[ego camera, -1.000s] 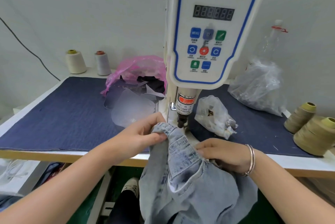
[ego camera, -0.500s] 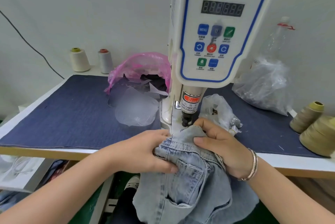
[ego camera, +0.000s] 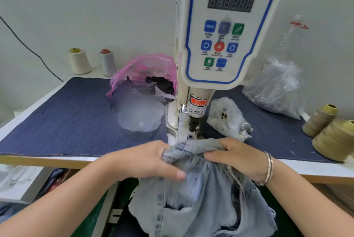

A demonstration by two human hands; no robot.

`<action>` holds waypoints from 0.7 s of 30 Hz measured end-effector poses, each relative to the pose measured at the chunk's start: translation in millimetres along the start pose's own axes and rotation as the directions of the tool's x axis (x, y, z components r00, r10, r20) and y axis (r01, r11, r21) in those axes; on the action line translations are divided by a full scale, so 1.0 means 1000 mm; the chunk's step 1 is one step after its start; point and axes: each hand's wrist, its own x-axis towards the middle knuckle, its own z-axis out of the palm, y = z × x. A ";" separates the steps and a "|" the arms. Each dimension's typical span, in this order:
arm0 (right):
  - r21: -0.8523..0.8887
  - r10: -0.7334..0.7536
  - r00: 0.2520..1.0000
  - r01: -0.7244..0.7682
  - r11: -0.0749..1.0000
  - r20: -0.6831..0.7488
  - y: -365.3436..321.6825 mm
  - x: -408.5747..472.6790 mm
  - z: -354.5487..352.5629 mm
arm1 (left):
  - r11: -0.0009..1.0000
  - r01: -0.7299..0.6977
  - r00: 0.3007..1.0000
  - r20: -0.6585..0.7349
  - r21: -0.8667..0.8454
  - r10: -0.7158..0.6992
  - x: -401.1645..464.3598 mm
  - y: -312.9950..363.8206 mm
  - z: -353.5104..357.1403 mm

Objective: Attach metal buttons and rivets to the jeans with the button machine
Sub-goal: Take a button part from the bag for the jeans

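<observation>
Scraps (ego camera: 159,85) in pink bag (ego camera: 145,64), rivets (ego camera: 244,126) in clear bag (ego camera: 226,114)

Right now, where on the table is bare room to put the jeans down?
Free: the blue mat left of the button machine, before the pink bag. Crowded: right side, with clear bags and thread cones.

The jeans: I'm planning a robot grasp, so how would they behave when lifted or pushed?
Probably floppy: the jeans bunch between the left hand and right hand and sag off the table edge. Pushed, they would likely crumple rather than slide.
</observation>
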 end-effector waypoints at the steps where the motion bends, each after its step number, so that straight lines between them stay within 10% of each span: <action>1: 0.051 0.040 0.998 -0.037 0.998 -0.052 0.006 0.008 -0.002 | 0.999 0.014 0.998 -0.067 -0.038 -0.017 0.006 -0.003 -0.004; 13: 0.155 0.221 0.956 -0.192 0.969 -0.192 0.020 0.066 -0.018 | 0.962 0.151 0.963 -0.184 -0.227 -0.195 0.048 -0.022 -0.023; 21: 0.230 0.350 0.937 -0.342 0.911 0.007 0.029 0.054 -0.015 | 0.959 0.240 0.909 -0.312 -0.153 -0.277 0.060 -0.025 -0.025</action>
